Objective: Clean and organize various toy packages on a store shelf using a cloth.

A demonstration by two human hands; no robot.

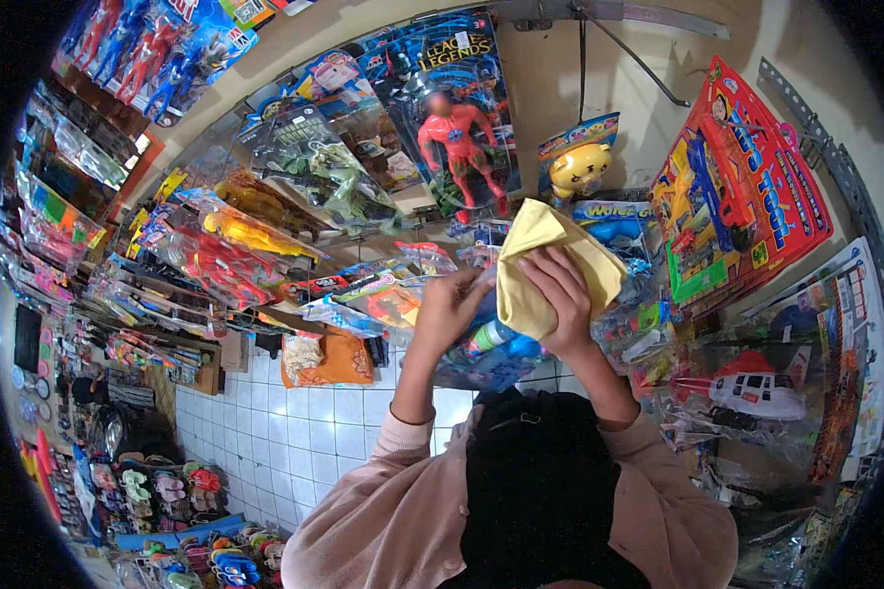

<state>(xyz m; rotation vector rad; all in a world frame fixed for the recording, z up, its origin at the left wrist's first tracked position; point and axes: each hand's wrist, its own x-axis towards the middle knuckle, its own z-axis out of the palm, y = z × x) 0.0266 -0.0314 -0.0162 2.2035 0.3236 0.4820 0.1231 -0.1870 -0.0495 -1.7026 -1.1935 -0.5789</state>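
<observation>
My right hand (pixel 558 294) holds a folded yellow cloth (pixel 533 232), its fingers spread over the near face and the palm against it. Just left of the cloth, my left hand (pixel 452 309) is closed with the fingers curled; what they grip is hidden. Below and behind both hands hang clear packs of blue and green toys (pixel 491 336). A yellow animal-shaped toy (pixel 580 173) in a pack hangs directly above the cloth. Up and to the left of it is a red action figure (pixel 459 147) on a dark card.
Packaged toys crowd the wall, with a red tool-set card (pixel 746 187) and a bagged toy helicopter (pixel 756 393) at right. Metal hooks (pixel 638 59) stick out overhead. An orange cloth bundle (pixel 329 359) lies on the white tiled floor (pixel 265 422); sandals (pixel 201 481) fill the lower left.
</observation>
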